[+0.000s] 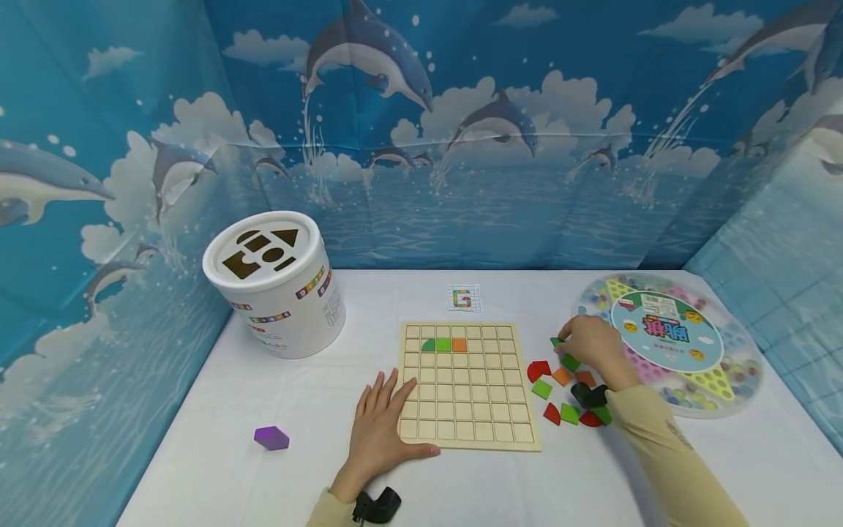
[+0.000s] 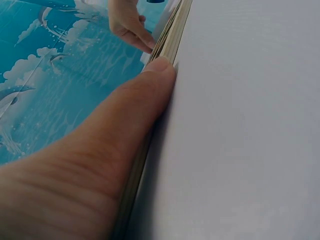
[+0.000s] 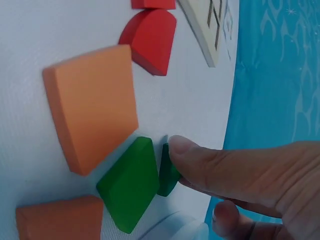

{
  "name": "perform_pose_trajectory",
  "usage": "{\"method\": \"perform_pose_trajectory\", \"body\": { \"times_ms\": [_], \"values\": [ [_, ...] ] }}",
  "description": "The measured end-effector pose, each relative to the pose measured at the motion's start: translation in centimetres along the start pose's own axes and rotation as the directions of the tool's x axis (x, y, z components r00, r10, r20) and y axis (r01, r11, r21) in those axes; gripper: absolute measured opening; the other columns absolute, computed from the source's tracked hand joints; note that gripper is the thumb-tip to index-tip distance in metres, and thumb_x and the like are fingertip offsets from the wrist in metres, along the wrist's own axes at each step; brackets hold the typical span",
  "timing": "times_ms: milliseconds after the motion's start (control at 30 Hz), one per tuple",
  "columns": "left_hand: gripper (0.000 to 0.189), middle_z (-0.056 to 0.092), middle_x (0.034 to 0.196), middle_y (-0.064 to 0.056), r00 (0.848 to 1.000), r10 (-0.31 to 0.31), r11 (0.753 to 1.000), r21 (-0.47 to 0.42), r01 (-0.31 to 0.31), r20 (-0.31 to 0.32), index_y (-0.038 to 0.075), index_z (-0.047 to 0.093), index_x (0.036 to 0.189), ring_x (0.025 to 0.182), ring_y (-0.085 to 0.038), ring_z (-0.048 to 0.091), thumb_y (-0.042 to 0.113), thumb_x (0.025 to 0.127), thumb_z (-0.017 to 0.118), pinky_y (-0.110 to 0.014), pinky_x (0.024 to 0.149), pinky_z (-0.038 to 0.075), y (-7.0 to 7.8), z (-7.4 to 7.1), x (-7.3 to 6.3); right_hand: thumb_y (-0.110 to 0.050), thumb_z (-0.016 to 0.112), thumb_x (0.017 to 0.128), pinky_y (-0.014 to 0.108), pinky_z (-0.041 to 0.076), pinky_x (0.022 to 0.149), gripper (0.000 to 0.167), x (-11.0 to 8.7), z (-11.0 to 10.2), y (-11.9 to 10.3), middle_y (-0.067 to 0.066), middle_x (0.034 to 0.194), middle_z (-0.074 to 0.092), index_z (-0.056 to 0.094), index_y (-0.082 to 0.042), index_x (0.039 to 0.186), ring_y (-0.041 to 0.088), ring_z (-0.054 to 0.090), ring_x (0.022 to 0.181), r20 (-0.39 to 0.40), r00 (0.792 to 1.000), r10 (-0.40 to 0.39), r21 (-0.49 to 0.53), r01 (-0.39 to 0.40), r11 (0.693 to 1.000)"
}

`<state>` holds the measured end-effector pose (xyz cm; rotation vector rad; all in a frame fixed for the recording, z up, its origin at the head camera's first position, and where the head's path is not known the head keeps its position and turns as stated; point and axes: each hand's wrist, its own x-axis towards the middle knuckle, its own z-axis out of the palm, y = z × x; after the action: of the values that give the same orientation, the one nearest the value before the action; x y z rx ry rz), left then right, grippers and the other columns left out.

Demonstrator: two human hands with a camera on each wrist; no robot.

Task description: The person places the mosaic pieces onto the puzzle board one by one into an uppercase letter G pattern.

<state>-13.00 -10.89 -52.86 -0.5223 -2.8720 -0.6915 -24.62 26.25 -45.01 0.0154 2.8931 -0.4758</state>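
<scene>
My left hand (image 1: pixel 380 432) rests with spread, straight fingers at the left side of a wooden grid board (image 1: pixel 464 394). Its thumb (image 2: pixel 145 92) lies against the board's near edge. In the board's second row sit a green quarter-circle (image 1: pixel 429 345), a green square (image 1: pixel 444 345) and an orange square (image 1: pixel 459 345). To the right of the board, my right hand (image 1: pixel 596 344) pinches a small green piece (image 3: pixel 167 172) between thumb and finger, its shape partly hidden. Beside it lie a green square (image 3: pixel 132 185), an orange square (image 3: pixel 95 102) and a red quarter-circle (image 3: pixel 155 40).
More red, green and orange pieces (image 1: pixel 570 413) lie scattered under my right wrist. A pattern card (image 1: pixel 464 298) is behind the board, and a round game set (image 1: pixel 665 329) at the right. On the left stand a white bucket (image 1: pixel 290 307) and a purple block (image 1: pixel 271 438).
</scene>
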Motion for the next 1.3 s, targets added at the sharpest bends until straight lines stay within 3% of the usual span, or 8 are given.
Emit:
{"method": "perform_pose_trajectory", "body": {
  "times_ms": [233,533,800,967,1133,1300],
  "values": [
    [0.112,0.028,0.151,-0.016,1.000,0.005,1.000,0.011,-0.005,-0.007,0.018,0.040,0.145,0.140,-0.036,0.017,0.078,0.056,0.069,-0.054,0.109,0.014,0.0,0.1,0.1,-0.020,0.078,0.078,0.041,0.044,0.062,0.024,0.1,0.5,-0.5,0.013,0.085,0.063,0.071,-0.002,0.092,0.029,0.051,0.074,-0.001,0.999,0.032,-0.002,-0.032,0.999],
    [0.112,0.027,0.151,-0.016,1.000,0.005,1.000,0.000,-0.005,-0.013,0.018,0.040,0.146,0.140,-0.036,0.016,0.077,0.056,0.070,-0.053,0.109,0.013,-0.1,0.0,0.0,-0.016,0.078,0.076,0.040,0.040,0.058,0.022,0.0,0.9,-0.8,0.006,0.072,0.055,0.060,-0.006,0.082,0.026,0.050,0.066,-0.036,0.999,-0.020,0.019,0.021,1.000],
    [0.113,0.028,0.151,-0.017,0.999,0.019,1.000,0.003,-0.018,-0.027,0.017,0.040,0.145,0.139,-0.037,0.018,0.078,0.055,0.069,-0.054,0.108,0.014,-0.2,0.2,0.0,-0.013,0.073,0.079,0.037,0.039,0.054,0.017,-0.6,1.1,-1.0,0.006,0.073,0.057,0.057,-0.008,0.081,0.023,0.049,0.061,-0.065,0.995,-0.075,0.072,0.079,0.994],
    [0.112,0.029,0.151,-0.017,0.999,0.026,1.000,0.003,-0.026,-0.032,0.017,0.040,0.145,0.139,-0.037,0.018,0.078,0.055,0.069,-0.054,0.108,0.014,-0.2,0.3,0.1,-0.016,0.072,0.082,0.035,0.039,0.052,0.018,-0.6,1.5,-1.2,0.007,0.076,0.058,0.058,-0.006,0.089,0.022,0.049,0.059,-0.110,0.992,-0.069,0.115,0.082,0.990],
    [0.112,0.029,0.150,-0.017,1.000,0.016,1.000,0.013,-0.016,-0.024,0.017,0.041,0.145,0.139,-0.037,0.018,0.079,0.056,0.068,-0.054,0.109,0.014,0.0,0.1,0.0,-0.018,0.072,0.083,0.031,0.039,0.049,0.024,-0.4,2.1,-1.8,0.007,0.080,0.059,0.064,-0.004,0.101,0.019,0.048,0.056,-0.202,0.975,-0.098,0.179,0.135,0.975],
    [0.112,0.029,0.151,-0.016,1.000,0.012,1.000,0.017,-0.012,-0.014,0.018,0.040,0.145,0.139,-0.037,0.017,0.078,0.056,0.069,-0.054,0.109,0.014,0.1,-0.1,0.0,-0.019,0.073,0.083,0.030,0.037,0.043,0.018,-0.4,2.9,-3.2,0.006,0.082,0.064,0.069,-0.008,0.097,0.017,0.047,0.050,-0.273,0.947,-0.169,0.224,0.234,0.946]
  ]
}}
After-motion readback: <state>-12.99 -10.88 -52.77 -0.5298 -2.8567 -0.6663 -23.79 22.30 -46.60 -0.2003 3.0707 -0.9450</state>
